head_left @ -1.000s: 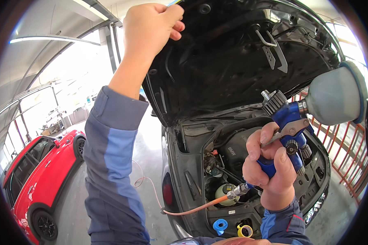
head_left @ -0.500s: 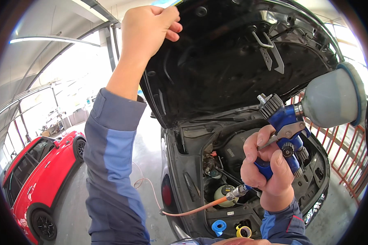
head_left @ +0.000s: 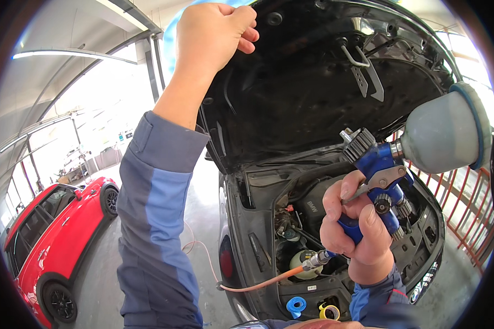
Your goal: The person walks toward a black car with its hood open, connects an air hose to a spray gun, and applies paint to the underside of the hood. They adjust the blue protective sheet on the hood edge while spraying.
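Observation:
My right hand is closed around the blue spray gun, its fingers at the grip and the metal trigger. A translucent paint cup is fixed to the gun, tilted to the right. An orange air hose joins the gun's lower end by a metal coupling. My left hand is raised at the left edge of the black car hood, fingers curled shut. Light blue film shows behind that hand; what its fingers grip, if anything, I cannot make out.
Under the raised hood lies the open engine bay. A blue tape roll and a yellow tape roll lie on its front edge. A red car stands at the left, and a red railing at the right.
My left hand has shifted slightly right and up, and more blue film shows behind it. The spray gun in my right hand has moved slightly left.

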The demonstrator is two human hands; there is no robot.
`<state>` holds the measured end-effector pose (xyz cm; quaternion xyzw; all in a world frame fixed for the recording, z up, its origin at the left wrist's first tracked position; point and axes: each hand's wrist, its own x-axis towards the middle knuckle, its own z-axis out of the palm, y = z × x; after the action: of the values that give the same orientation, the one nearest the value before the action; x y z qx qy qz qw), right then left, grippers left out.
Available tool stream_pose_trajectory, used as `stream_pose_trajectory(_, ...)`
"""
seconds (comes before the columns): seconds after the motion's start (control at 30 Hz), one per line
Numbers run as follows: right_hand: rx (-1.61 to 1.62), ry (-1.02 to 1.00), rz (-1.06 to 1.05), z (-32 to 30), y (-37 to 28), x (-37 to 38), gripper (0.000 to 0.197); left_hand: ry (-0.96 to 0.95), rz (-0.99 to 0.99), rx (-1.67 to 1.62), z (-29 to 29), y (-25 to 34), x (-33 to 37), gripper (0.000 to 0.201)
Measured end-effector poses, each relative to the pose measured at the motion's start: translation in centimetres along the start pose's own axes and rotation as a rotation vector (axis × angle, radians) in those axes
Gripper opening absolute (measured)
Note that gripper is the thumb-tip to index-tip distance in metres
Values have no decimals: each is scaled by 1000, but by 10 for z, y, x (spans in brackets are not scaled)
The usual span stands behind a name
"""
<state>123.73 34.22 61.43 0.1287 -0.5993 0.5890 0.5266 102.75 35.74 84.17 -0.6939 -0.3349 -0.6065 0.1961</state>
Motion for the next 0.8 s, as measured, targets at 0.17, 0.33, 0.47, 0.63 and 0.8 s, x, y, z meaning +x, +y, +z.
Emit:
stream_pose_trajectory(0.17,4,-8,13,-4,-1,-5,46,34,-7,27,1,-1,1,31)
stream_pose_trajectory(0.33,-54,-95,-32,-7,-2,-6,46,89,-99,-37,13,7,9,36)
stream_pose_trajectory(0.47,-10,-43,-1,-2,-2,-6,45,59,-62,-9,9,4,6,33)
stream_pose_trajectory(0.63,26,-25,22,1,-4,-6,43,20,-22,63,-1,-1,-2,32)
stream_pose_trajectory(0.8,23,-31,32,0,-6,-9,41,-18,9,136,2,14,10,43)
